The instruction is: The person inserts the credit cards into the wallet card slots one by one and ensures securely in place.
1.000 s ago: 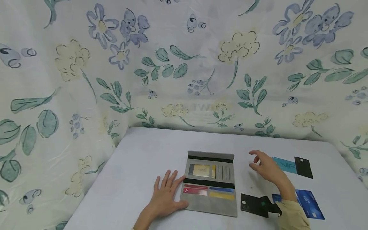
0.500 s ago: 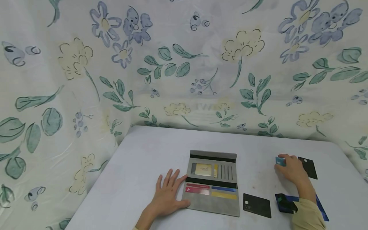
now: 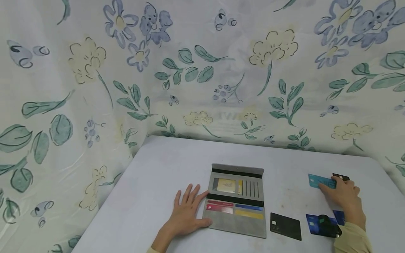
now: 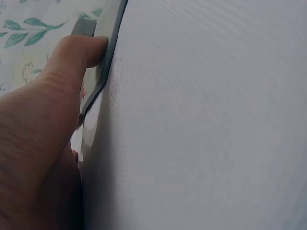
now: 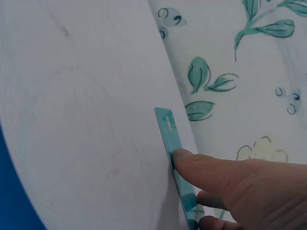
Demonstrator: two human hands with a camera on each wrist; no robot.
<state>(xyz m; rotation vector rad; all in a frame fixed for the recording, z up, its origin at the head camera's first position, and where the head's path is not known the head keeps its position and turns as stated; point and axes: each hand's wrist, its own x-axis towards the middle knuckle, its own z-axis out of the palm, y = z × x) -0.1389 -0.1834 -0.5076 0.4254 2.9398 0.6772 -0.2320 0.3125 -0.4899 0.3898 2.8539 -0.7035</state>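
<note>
An unfolded grey wallet [image 3: 234, 228] lies on the white table with several cards in its slots. My left hand [image 3: 186, 218] rests flat at its left edge, fingers spread. In the left wrist view, the thumb [image 4: 81, 50] lies on the wallet's edge. My right hand [image 3: 345, 196] pinches a teal card [image 3: 316, 180] between thumb and fingers near the card's right end. The right wrist view shows the thumb on the long edge of that card, with part of the fingers hidden. Beneath the hand, a black card [image 3: 341, 176] is mostly covered.
Right of the wallet lies a black VIP card [image 3: 285, 226]. Beside it, a blue card [image 3: 313, 223] is partly hidden by the wrist strap, and another blue card [image 3: 339, 217] by the arm. A floral curtain [image 3: 202, 88] hangs behind the white table [image 3: 164, 161].
My right hand has moved right from above the table to the teal card, then along it toward the card's right end. My left hand keeps its place on the wallet.
</note>
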